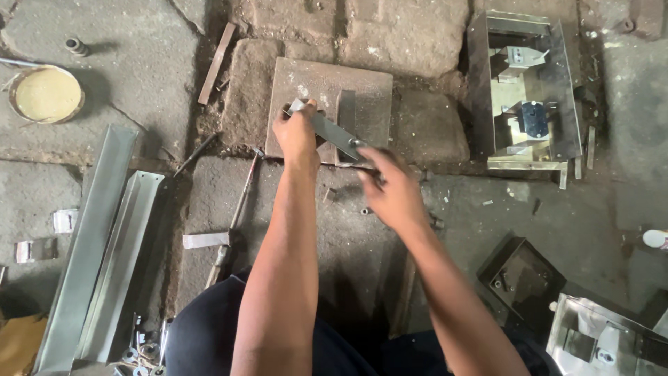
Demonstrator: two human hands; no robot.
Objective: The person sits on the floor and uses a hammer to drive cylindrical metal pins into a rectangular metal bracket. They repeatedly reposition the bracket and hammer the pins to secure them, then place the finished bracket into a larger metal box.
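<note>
Both hands point(296, 132) point(391, 188) on metal strip point(334, 132) (grey)

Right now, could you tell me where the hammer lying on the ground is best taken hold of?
Take the hammer by its long thin handle, near the lower end, coming from above. It lies flat on the stone floor, left of the left hand, with open ground along both sides of the handle.
</note>
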